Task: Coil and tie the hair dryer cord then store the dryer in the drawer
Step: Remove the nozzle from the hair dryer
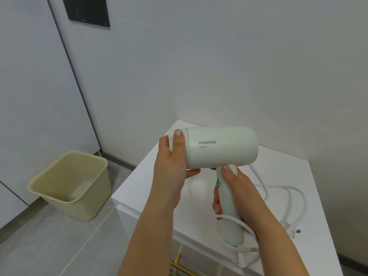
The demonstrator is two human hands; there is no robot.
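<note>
Head view: the hair dryer (pixel 221 146) is held above the white cabinet (pixel 139 182), barrel gripped by the left hand (pixel 173 162), handle clasped by the right hand (pixel 235 188), while the uncoiled cord (pixel 298 191), lying on the cabinet, is best gathered in even loops from the handle end.
</note>
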